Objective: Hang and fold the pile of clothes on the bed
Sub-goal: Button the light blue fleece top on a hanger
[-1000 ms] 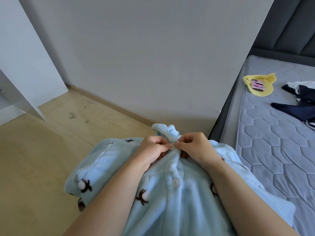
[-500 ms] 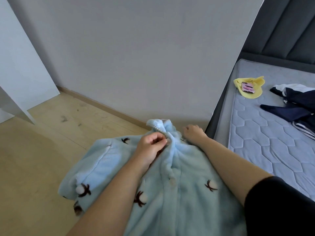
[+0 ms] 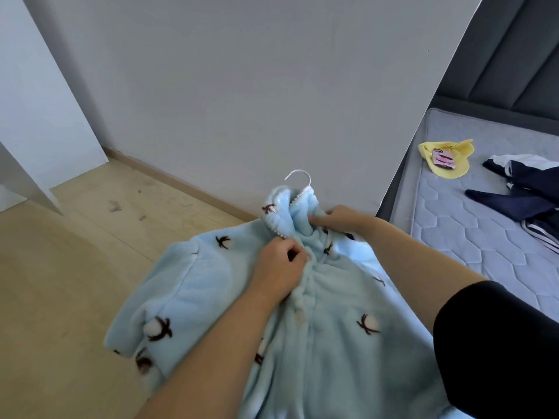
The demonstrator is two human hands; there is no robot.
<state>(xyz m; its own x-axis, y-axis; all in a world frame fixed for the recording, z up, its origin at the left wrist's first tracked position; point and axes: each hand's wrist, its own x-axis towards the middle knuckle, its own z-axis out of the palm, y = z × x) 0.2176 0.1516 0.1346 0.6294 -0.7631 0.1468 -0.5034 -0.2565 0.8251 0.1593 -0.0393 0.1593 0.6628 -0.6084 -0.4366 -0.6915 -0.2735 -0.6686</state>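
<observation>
A fluffy light-blue garment (image 3: 332, 343) with brown-and-white motifs and pompom buttons is spread out in front of me. A white hanger hook (image 3: 298, 176) pokes out of its collar. My left hand (image 3: 279, 267) pinches the front placket just below the collar. My right hand (image 3: 335, 219) grips the collar fabric on the right side. On the bed, a pile of dark navy and white clothes (image 3: 526, 198) lies at the right, with a yellow cloth (image 3: 444, 157) beyond it.
A grey quilted mattress (image 3: 472, 243) fills the right side, with a dark padded headboard (image 3: 514, 71) behind. A white panel (image 3: 242, 86) stands straight ahead on the wooden floor (image 3: 60, 267). White furniture (image 3: 36, 116) stands at the left.
The white hanger hook now shows above the collar. My right hand left the placket and took hold of the collar's right side. My left hand stayed on the placket.
</observation>
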